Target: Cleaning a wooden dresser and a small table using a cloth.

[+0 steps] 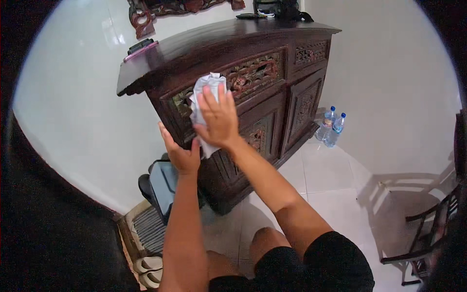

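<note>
A dark carved wooden cabinet (251, 40) stands in front of me against the white wall. My right hand (217, 116) lies flat over a crumpled white cloth (209, 80), pressing it to the left part of the cabinet's wide carved drawer front (259, 75). Part of the cloth hangs below the palm. My left hand (180, 153) is at the cabinet's left front edge, its fingers stretched along the side and its thumb towards the front, close to the cloth's lower end. It holds nothing loose.
Two plastic water bottles (330, 126) stand on the floor right of the cabinet. Phones (140, 51) lie on its left top, a black bag (282, 11) at the far end. Lower left are a grey-blue container (162, 182), a striped mat (149, 226) and pale shoes (149, 264); right, a dark chair (430, 233).
</note>
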Motion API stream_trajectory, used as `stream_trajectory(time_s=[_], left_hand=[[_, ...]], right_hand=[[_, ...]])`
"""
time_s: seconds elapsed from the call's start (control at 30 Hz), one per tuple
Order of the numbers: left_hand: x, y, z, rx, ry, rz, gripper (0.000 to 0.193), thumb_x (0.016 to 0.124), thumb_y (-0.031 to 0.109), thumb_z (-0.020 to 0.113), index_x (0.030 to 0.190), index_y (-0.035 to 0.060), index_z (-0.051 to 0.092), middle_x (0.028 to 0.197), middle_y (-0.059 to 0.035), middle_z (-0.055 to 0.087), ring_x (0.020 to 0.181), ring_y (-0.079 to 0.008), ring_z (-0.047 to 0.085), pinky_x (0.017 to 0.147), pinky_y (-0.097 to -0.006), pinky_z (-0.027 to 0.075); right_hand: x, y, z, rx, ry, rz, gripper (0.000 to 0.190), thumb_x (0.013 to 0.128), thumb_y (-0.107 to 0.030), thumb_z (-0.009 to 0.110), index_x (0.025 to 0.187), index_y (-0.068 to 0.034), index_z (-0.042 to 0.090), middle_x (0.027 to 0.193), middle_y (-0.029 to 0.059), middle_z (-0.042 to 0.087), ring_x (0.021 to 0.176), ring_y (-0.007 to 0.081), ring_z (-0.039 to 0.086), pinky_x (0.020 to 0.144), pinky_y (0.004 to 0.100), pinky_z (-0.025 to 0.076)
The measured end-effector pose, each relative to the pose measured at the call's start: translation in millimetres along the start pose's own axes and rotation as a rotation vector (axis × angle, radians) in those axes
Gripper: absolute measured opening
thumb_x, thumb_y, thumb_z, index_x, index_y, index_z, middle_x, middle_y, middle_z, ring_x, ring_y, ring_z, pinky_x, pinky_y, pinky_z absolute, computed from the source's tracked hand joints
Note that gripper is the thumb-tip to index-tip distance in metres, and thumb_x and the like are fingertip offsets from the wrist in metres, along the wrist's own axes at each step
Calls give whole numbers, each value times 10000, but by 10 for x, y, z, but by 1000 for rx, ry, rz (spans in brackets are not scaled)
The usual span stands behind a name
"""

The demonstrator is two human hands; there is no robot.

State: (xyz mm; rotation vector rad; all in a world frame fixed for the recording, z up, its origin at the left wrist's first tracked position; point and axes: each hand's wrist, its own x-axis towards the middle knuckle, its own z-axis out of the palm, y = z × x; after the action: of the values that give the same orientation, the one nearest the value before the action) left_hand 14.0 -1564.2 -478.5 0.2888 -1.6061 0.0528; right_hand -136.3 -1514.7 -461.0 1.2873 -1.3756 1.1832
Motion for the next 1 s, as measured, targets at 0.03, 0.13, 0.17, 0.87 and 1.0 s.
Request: stream_trajectory(time_s=[0.03,0.13,0.17,0.87,1.0], left_hand=[[-18,10,-15,6,-59,-108,888,793,256,711,1427,-72,181,1478,-267,225,1363,-410,249,1117,-424,227],[-65,-34,0,-1,-99,-178,884,801,263,702,1429,-66,174,1477,-269,224,1360,-419,251,1115,-427,230],[-88,-59,13,-5,-82,-156,871,810,264,692,1428,-65,174,1476,-272,224,1358,-424,251,1114,-427,231],[-69,-59,-15,-6,-42,-84,724,906,263,572,1461,23,175,1467,-268,256,1314,-454,320,1075,-447,290],[-95,-92,6,-6,-51,-107,726,897,256,591,1458,30,188,1469,-260,260,1320,-438,321,1067,-442,306]], right_hand=[[-29,149,-27,5,-142,-148,745,844,-367,555,1411,41,296,1494,214,247,1385,420,190,1126,515,112],[-138,755,-108,18,106,292,689,850,-289,544,1400,53,309,1490,221,248,1393,404,167,1138,472,111],[-211,882,-109,-23,229,483,673,869,-283,527,1403,58,299,1490,225,244,1398,397,155,1143,452,102],[-545,325,-34,15,52,413,663,924,-262,461,1435,53,179,1506,254,149,1398,420,127,1138,460,100],[-443,229,-99,35,59,443,644,935,-256,446,1430,62,183,1504,258,152,1397,425,122,1136,457,111]])
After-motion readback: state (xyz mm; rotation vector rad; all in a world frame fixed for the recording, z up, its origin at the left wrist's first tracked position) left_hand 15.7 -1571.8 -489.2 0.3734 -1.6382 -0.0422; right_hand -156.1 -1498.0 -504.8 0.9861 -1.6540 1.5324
